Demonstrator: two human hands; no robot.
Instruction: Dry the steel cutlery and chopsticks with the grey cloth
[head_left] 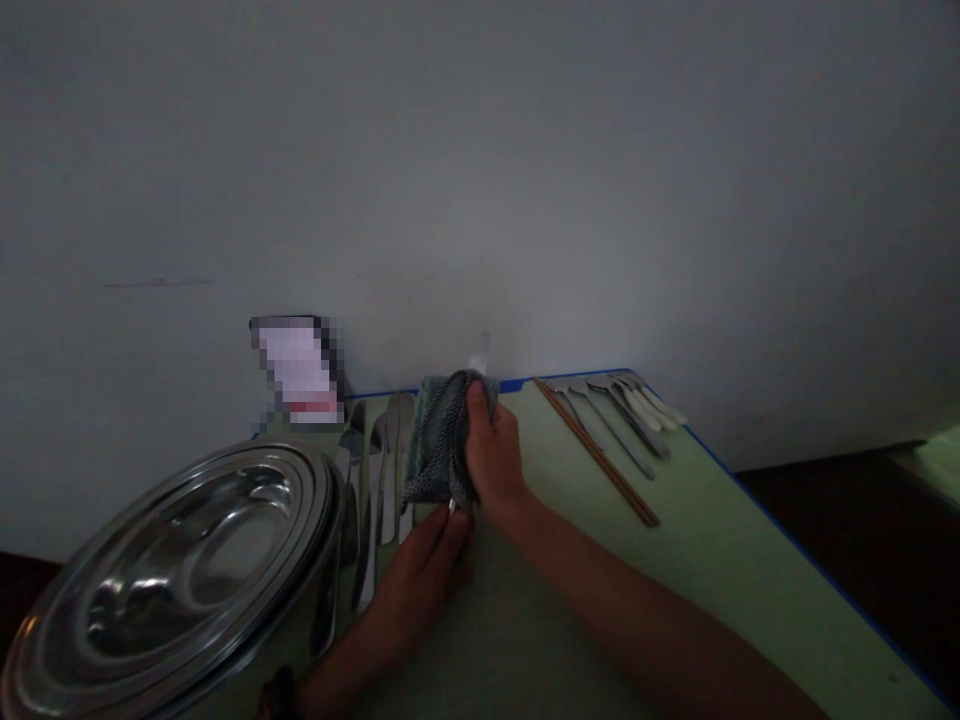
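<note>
My right hand is closed round a folded grey-green cloth, thumb on top. The cloth wraps a slim metal piece of cutlery; its lower end shows below, and a pale, blurred tip sticks out above. My left hand pinches that lower end just under the cloth. Most of the cutlery is hidden, so I cannot tell its kind. Left of the cloth lie several metal knives and spoons in a row. To the right rest brown chopsticks, with several forks and spoons beyond them.
Stacked shiny metal basins or trays stand at the left of the pale green table. A phone with a blurred screen leans on the grey wall behind. The table has a blue edge on its right.
</note>
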